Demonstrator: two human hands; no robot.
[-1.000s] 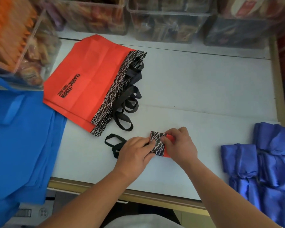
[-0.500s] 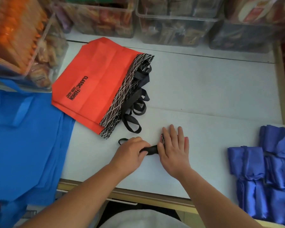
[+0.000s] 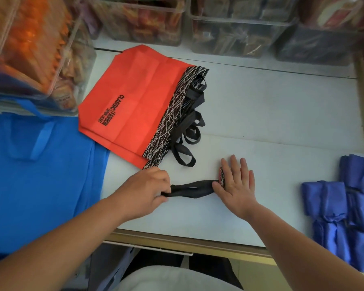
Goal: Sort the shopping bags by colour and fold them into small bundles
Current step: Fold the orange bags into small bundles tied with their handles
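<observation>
A small folded red bag bundle [image 3: 220, 175] lies on the white table [image 3: 271, 122], almost fully hidden under my right hand [image 3: 235, 183], which presses flat on it with fingers spread. Its black handles [image 3: 191, 189] stretch leftwards into my left hand [image 3: 147, 187], which is closed on their ends. A stack of flat red bags [image 3: 135, 101] with black-and-white patterned tops and black handles lies beyond. Flat blue bags [image 3: 40, 175] lie at the left. Several folded dark-blue bundles [image 3: 345, 211] sit at the right.
Clear plastic bins [image 3: 235, 32] of packaged goods line the back of the table, and another bin [image 3: 29, 55] stands at the left over the blue bags. The table's wooden front edge [image 3: 187, 242] runs just below my forearms.
My right hand went from pinching the bundle to pressing flat on it. My left hand took the black handles and pulled them out taut to the left.
</observation>
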